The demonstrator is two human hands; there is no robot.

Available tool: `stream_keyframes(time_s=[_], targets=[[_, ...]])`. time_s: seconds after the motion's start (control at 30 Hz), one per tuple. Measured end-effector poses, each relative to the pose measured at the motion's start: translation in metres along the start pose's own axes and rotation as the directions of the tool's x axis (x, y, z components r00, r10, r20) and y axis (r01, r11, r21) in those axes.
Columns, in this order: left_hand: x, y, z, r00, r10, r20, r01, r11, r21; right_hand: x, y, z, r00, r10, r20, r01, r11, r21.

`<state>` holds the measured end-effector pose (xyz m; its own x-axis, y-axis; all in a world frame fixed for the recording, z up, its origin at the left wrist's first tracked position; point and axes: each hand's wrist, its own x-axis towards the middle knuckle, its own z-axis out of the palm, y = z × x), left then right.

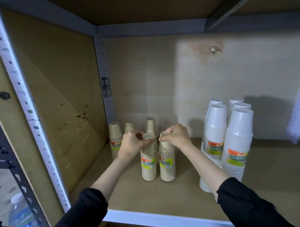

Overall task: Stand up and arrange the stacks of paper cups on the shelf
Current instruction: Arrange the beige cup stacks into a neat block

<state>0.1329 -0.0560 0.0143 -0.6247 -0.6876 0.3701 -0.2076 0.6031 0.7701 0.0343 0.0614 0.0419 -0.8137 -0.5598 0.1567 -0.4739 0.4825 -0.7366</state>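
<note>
left hand gripping cup stack top (upright)

Black sleeves, bare forearms

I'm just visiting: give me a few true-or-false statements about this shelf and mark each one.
1. Each hand grips the top of a brown cup stack: left hand, right hand. True.
2. The white stacks lie on their sides. False: they stand upright.
3. The two gripped brown stacks stand side by side. True.
4. The brown stacks are taller than the white ones. False: the white stacks are taller.
</note>
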Motion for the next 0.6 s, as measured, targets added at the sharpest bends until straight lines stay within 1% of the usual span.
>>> stream_keyframes(time_s=[0.1, 0.17, 0.27, 0.47, 0.6], targets=[[-0.003, 0.001, 0.000, 1.000, -0.003, 0.009, 0.003, 1.000, 0.003, -0.006, 0.004, 0.000, 1.000, 0.017, 0.018, -0.018, 0.999, 0.032], [-0.006, 0.002, 0.001, 1.000, 0.005, 0.016, -0.005, 1.000, -0.001, -0.011, 0.006, 0.001, 1.000, 0.011, 0.019, -0.012, 0.999, 0.050], [-0.009, 0.003, 0.001, 0.999, 0.034, 0.028, -0.034, 0.999, -0.004, -0.013, 0.009, 0.001, 1.000, 0.004, -0.018, -0.002, 0.996, 0.094], [-0.011, 0.004, 0.001, 0.997, 0.062, 0.051, -0.061, 0.998, -0.010, -0.012, 0.015, 0.000, 1.000, -0.026, -0.009, 0.027, 0.989, 0.147], [-0.010, 0.002, 0.001, 0.996, 0.060, 0.070, -0.059, 0.998, -0.013, -0.012, 0.014, 0.000, 0.999, -0.040, 0.007, 0.039, 0.991, 0.131]])
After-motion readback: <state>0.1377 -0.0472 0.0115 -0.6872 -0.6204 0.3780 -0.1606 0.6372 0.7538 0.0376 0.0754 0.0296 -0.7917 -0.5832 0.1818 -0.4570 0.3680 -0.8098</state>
